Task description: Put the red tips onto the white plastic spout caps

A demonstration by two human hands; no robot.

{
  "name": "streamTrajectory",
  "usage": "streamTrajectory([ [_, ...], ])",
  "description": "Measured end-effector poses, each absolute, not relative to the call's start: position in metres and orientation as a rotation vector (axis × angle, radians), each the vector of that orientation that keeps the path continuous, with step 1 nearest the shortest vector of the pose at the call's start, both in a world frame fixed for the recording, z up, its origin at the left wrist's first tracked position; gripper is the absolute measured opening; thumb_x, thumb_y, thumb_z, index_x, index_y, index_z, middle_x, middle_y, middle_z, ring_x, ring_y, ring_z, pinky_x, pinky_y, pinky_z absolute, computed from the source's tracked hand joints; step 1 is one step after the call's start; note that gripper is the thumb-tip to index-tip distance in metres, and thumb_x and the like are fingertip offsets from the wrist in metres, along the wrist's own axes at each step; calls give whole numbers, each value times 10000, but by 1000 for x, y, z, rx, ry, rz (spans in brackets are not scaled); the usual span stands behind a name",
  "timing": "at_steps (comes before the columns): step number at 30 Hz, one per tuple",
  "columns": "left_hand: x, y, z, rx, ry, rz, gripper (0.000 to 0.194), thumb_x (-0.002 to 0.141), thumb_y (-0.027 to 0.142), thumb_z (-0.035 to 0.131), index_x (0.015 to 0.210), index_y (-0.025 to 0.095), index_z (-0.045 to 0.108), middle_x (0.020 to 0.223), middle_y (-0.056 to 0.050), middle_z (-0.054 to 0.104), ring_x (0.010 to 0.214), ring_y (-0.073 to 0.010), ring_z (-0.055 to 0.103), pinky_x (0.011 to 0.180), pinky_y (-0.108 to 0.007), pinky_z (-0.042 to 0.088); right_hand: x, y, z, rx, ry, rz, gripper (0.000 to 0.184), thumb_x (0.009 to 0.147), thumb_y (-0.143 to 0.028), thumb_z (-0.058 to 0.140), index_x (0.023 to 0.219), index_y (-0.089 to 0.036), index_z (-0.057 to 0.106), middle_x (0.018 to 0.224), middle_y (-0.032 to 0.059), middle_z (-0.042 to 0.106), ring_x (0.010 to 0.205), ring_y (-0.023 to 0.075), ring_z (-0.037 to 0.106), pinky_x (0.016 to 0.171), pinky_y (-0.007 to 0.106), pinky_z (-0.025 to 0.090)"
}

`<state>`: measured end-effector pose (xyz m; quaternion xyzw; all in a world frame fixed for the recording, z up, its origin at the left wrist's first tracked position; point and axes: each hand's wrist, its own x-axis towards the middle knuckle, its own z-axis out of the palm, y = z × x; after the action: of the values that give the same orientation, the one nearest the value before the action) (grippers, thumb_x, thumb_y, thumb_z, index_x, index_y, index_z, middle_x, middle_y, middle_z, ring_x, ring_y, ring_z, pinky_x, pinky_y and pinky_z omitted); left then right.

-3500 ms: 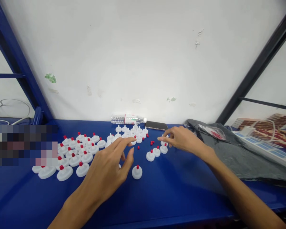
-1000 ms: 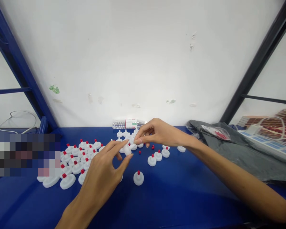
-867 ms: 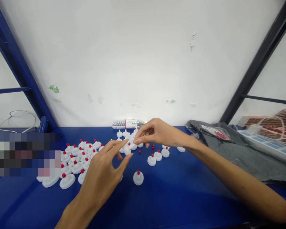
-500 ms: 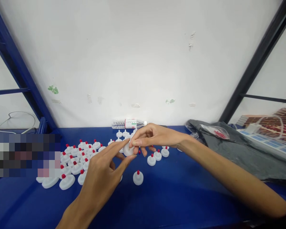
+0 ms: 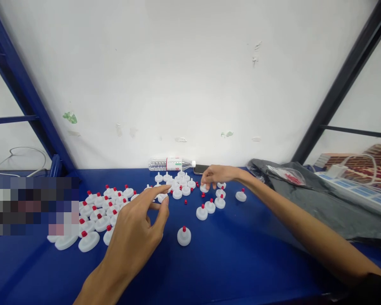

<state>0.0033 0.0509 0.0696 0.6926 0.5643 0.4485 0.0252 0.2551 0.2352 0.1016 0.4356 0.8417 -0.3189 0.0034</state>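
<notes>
From where I stand, it all hangs on the right hand [image 5: 213, 176] and the white disc [image 5: 204, 189] beneath its fingertips, right of the frame's centre. The disc lies directly below those fingers, at their left end, and the right hand is much the nearer; the left hand [image 5: 136, 222] is well apart, at lower centre-left. The disc's flat rim faces the surface [image 5: 228, 262]; its axis looks roughly upright, but the fingers hide the top, so I can't tell its exact tilt, nor whether its underside touches down. The right fingers are drawn narrow and look to be pinching it. The left thumb and forefinger stand wide with nothing between them; the uncapped discs [image 5: 177, 194] simply show beyond the gap.

Just below the held disc sit some loose red caps [image 5: 203, 195], and to its lower right runs a short row of capped discs [image 5: 219, 202]. One lone capped disc [image 5: 184, 237] stands nearer, at lower centre.

Half a second ago both hands met around a white disc left of where the right hand is now. They have since parted: the right hand has gone rightward, uncovering the cluster of uncapped discs, while the left has hardly shifted.
</notes>
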Motion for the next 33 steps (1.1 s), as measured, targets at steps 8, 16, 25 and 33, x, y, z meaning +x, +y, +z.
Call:
streamTrajectory([
  [8,2,53,67,2174,1672,1353,260,984,371,529,1139,259,705,905,-14,769,624,-151,718,459,-250,470,251,223,104,1596,2631,-593,372,918,-521,629,1090,-204,725,827,73,785,699,219,710,639,305,480],
  [16,3,53,66,2267,1623,1387,196,977,307,548,1082,249,703,887,5,744,563,-107,638,468,-227,468,221,213,86,1634,3003,-259,257,979,-427,610,1114,-250,740,989,40,788,912,211,707,737,284,457],
  [25,4,54,67,2298,1639,1421,272,975,344,598,1224,265,672,1048,-9,736,694,-118,682,481,-219,488,226,195,119,1557,3211,-513,214,941,-362,656,976,-194,784,942,70,798,869,191,725,758,281,524],
  [33,4,56,65,2425,1498,1477,239,956,319,664,1193,291,689,1062,26,751,725,-98,678,493,-178,498,210,142,148,840,3266,-1275,264,947,-413,656,1019,-188,774,944,55,776,799,152,692,652,244,504],
])
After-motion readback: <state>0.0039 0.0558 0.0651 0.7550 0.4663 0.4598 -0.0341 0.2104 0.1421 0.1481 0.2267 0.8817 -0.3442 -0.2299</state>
